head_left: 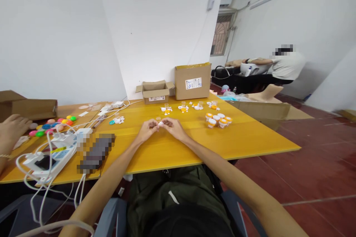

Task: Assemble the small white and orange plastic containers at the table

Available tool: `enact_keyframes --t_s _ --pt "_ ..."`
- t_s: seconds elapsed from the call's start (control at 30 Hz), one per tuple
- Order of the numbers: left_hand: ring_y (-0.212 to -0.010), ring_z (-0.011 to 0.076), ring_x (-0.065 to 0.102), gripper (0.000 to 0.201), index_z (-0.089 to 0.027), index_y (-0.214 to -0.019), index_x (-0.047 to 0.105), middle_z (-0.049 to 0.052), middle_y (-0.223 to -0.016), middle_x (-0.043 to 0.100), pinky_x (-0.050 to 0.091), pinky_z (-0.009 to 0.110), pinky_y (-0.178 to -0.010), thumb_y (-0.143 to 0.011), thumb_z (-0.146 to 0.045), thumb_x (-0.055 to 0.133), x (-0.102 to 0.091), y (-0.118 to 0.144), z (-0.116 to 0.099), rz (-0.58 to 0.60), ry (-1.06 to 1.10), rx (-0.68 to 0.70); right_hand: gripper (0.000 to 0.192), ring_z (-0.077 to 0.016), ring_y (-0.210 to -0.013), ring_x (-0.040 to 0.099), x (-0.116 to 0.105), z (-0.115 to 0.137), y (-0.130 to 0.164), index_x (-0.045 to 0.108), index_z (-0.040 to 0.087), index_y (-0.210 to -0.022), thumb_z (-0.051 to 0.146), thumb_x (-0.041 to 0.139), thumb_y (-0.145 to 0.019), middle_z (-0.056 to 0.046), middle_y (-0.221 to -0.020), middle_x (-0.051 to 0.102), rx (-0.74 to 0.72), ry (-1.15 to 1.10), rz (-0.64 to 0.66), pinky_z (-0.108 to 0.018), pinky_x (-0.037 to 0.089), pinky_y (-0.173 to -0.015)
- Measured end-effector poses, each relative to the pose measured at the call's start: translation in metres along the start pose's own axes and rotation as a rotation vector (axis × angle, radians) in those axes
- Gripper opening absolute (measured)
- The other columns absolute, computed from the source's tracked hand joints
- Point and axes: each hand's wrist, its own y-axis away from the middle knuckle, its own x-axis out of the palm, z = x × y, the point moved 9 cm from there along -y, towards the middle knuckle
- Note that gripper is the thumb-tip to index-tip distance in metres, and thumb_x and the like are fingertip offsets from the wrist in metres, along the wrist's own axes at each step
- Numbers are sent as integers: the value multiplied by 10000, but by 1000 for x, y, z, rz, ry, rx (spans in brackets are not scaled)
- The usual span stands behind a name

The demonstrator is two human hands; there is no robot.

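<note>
My left hand (148, 129) and my right hand (172, 126) meet above the middle of the yellow table (155, 155). Between their pinched fingertips is a small white part (160, 123), too small to make out further. Both hands are closed on it. Beyond them lie little groups of white and orange plastic parts (167, 112) with clear cups. To the right of my right hand stands a cluster of small clear containers (211, 122) with white and orange lids. Left of my left hand is a pile of white pieces (119, 120) with a teal ring (111, 122).
An open cardboard box (155, 92) and a taller closed carton (192, 81) stand at the back. A power strip (62, 153) with tangled cables and a phone (97, 152) lie at left. Another person's hand (13, 129) is near colourful plastic balls (46, 126). A person (286, 66) sits far right.
</note>
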Motion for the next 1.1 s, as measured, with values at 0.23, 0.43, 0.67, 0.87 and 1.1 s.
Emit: enact_keyframes --t_s 0.23,0.43,0.67,0.87,1.1 --pt "-641 142 627 290 -172 -731 610 -4 -666 649 521 279 -681 -743 -438 726 -1 0 4 -2 0 -3 138 -176 -730 687 -1 7 2 700 219 -805 355 677 -787 -27 -804 746 -42 59 -29 -295 547 -697" --pt "-625 137 613 306 -176 -723 595 -11 -648 632 511 273 -663 -740 -455 721 0 0 1 -2 -11 -10 141 -168 -740 679 -1 7 2 703 212 -824 345 669 -792 -24 -809 745 -25 83 -18 -278 530 -684" --pt "-644 139 622 302 -174 -730 604 -8 -655 637 522 281 -689 -744 -449 726 1 0 2 8 -3 -4 152 -176 -773 681 0 6 1 713 210 -836 351 662 -808 -22 -824 751 -7 70 20 -283 515 -705" --pt "-627 133 605 285 -175 -727 598 -12 -648 629 514 281 -686 -748 -433 719 3 1 -3 19 0 17 139 -188 -765 682 -3 3 -1 707 209 -787 346 703 -766 -22 -800 749 4 49 6 -289 504 -698" --pt "-661 139 607 279 -174 -726 601 -3 -688 640 507 287 -710 -764 -432 703 4 0 -7 27 -45 53 158 -192 -778 681 -4 3 -1 710 210 -782 367 713 -761 -23 -798 747 15 42 20 -283 490 -687"
